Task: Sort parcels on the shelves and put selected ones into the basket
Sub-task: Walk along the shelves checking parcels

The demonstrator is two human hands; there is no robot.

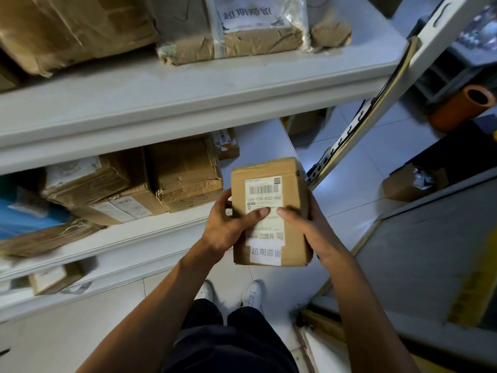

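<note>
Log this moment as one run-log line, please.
stage: inspecting parcel | left hand: grips small box | right hand: grips same box | label: facing up | basket: not in view

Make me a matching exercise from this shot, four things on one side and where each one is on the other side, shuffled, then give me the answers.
Things
1. small labelled box
2. plastic-wrapped parcel
3. orange tube
4. white shoes

Places
A. on the floor, far right
B. on the upper shelf
C. held between the left hand and right hand
D. on the floor, directly below the held box

Pairs: 1-C, 2-B, 3-A, 4-D
</note>
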